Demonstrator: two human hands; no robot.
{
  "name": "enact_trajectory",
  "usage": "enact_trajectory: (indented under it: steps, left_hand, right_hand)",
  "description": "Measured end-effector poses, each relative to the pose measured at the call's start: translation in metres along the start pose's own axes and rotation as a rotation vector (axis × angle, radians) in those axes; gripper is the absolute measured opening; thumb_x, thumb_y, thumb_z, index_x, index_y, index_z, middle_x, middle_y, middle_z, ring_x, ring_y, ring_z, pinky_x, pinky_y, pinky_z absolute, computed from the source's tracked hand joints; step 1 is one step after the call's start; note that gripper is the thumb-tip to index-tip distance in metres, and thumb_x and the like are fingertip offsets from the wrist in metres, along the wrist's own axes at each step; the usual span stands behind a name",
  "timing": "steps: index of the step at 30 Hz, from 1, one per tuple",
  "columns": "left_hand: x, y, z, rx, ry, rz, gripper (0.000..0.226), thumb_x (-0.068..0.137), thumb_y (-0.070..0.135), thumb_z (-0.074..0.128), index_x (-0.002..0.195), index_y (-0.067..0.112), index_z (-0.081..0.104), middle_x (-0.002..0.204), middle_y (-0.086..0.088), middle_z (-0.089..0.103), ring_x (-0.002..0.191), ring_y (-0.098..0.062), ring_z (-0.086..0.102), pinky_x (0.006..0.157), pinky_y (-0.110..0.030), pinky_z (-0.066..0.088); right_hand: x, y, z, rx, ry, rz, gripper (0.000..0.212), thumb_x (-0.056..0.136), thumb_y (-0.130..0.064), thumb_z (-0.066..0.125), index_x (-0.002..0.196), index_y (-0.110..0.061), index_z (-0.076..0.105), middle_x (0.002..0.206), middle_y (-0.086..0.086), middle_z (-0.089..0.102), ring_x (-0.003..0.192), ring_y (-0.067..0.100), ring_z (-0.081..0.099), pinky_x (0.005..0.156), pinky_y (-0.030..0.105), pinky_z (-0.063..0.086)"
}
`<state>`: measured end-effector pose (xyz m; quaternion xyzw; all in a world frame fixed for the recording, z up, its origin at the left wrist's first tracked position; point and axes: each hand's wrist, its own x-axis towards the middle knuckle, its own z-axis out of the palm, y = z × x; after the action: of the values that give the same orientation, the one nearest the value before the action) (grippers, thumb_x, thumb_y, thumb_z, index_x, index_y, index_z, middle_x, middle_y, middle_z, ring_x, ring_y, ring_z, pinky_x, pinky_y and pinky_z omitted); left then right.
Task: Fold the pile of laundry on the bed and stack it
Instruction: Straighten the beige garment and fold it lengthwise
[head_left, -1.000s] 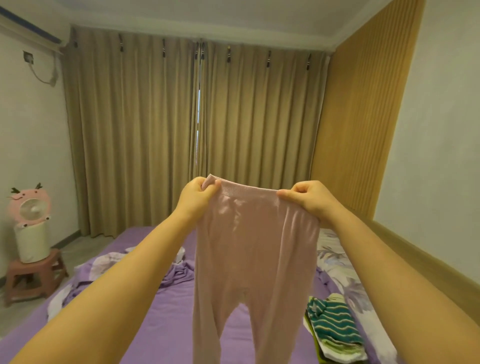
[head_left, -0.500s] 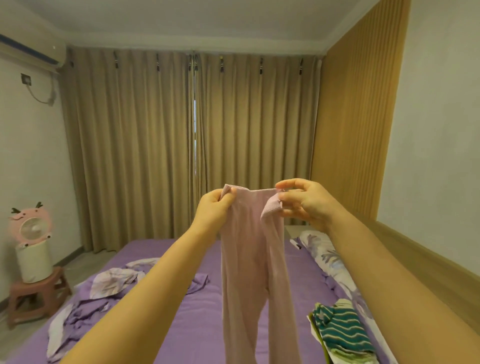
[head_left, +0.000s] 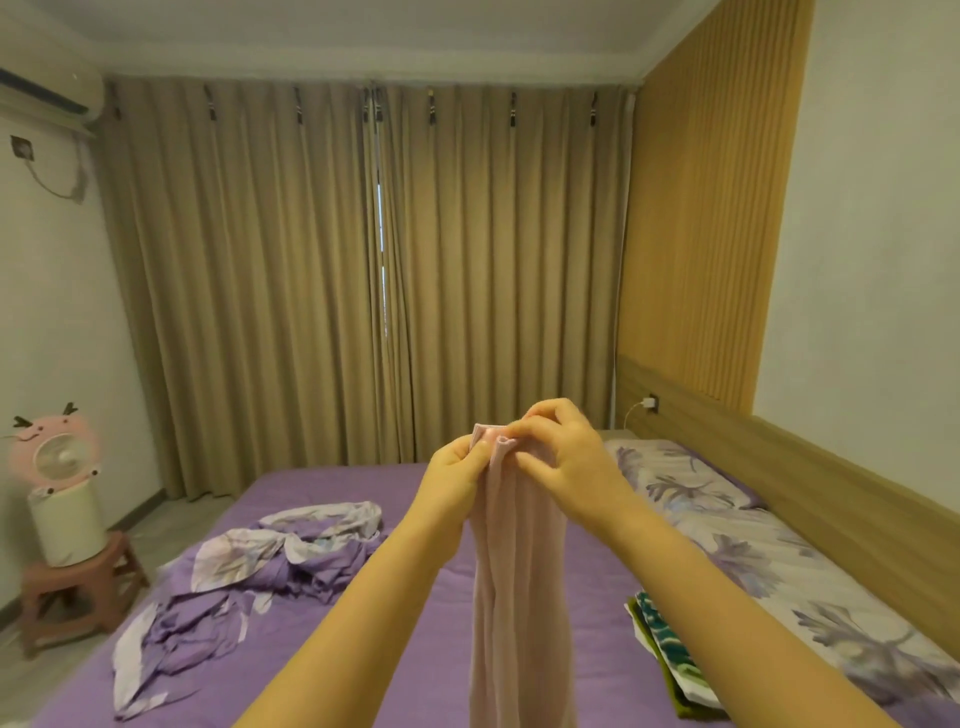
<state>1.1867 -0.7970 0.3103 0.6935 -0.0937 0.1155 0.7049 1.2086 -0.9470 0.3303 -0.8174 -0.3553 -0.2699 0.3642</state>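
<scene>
Pale pink leggings (head_left: 519, 582) hang in front of me above the purple bed (head_left: 415, 649), folded lengthwise with the two legs together. My left hand (head_left: 457, 483) pinches the waistband from the left. My right hand (head_left: 566, 462) pinches the same waistband from the right, and the two hands touch at the top. A crumpled purple and floral sheet (head_left: 249, 571) lies on the bed's left side. A stack of folded clothes (head_left: 670, 654), the top one striped green and white, sits on the bed at the right.
A floral pillow (head_left: 670, 478) and floral bedding run along the wooden headboard (head_left: 779, 457) at the right. A pink fan on a white cylinder (head_left: 60, 499) stands on a small red stool (head_left: 72, 592) left of the bed. Curtains cover the far wall.
My hands have come together, closing the waistband that was spread wide a second ago. The leggings now hang as one narrow strip. The view has tilted down toward the bed.
</scene>
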Motion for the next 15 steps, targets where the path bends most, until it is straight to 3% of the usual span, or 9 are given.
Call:
enact_trajectory:
  steps: [3,5,7,9,12,15]
  left_hand:
    - [0.001,0.0,-0.007,-0.02,-0.054,-0.015,0.034,0.095,0.051,0.046,0.1,0.032,0.074,0.104,0.005,0.073,0.098,-0.009,0.067,0.078,-0.026,0.053]
    - [0.001,0.002,-0.012,-0.052,-0.123,-0.017,0.043,0.089,0.061,0.047,0.103,0.03,0.073,0.108,0.001,0.072,0.104,-0.013,0.066,0.083,-0.029,0.054]
    - [0.002,0.001,-0.016,-0.029,-0.19,0.038,0.04,0.086,0.057,0.056,0.104,0.026,0.073,0.107,-0.002,0.072,0.103,-0.016,0.067,0.085,-0.031,0.055]
    - [0.004,0.0,-0.019,-0.043,-0.162,0.073,0.027,0.087,0.043,0.063,0.099,0.021,0.075,0.098,-0.005,0.074,0.093,-0.016,0.069,0.075,-0.027,0.055]
    - [0.01,0.003,-0.025,-0.103,-0.058,0.05,0.023,0.094,0.031,0.056,0.094,0.016,0.073,0.085,-0.003,0.074,0.077,-0.011,0.069,0.061,-0.021,0.052]
    - [0.015,0.011,-0.036,-0.121,0.077,-0.001,0.022,0.096,0.029,0.053,0.093,0.014,0.068,0.075,-0.001,0.071,0.067,-0.012,0.065,0.056,-0.024,0.052]
  right_hand:
    - [0.005,0.0,0.006,-0.11,0.125,-0.004,0.014,0.081,-0.024,0.073,0.091,-0.015,0.073,0.107,0.0,0.054,0.109,0.016,0.043,0.095,0.036,0.038]
    - [0.008,0.001,0.012,-0.081,0.129,0.017,0.015,0.079,-0.027,0.075,0.089,-0.016,0.071,0.113,-0.002,0.054,0.116,0.014,0.04,0.098,0.034,0.035]
    - [0.011,0.004,0.017,-0.021,0.151,0.06,0.021,0.078,-0.025,0.075,0.095,-0.015,0.067,0.116,-0.002,0.053,0.118,0.013,0.041,0.099,0.029,0.035]
    - [0.01,0.009,0.018,0.137,0.139,0.184,0.038,0.079,-0.027,0.075,0.112,-0.02,0.058,0.119,-0.007,0.051,0.115,0.008,0.046,0.092,0.019,0.039]
    - [-0.002,0.017,0.021,0.556,0.078,0.425,0.056,0.079,-0.026,0.076,0.127,-0.026,0.047,0.116,-0.012,0.057,0.1,-0.007,0.057,0.078,0.009,0.045]
    - [-0.023,0.032,0.038,0.781,-0.005,0.521,0.033,0.083,-0.013,0.071,0.114,-0.009,0.061,0.099,-0.003,0.072,0.09,0.008,0.067,0.072,0.019,0.054]
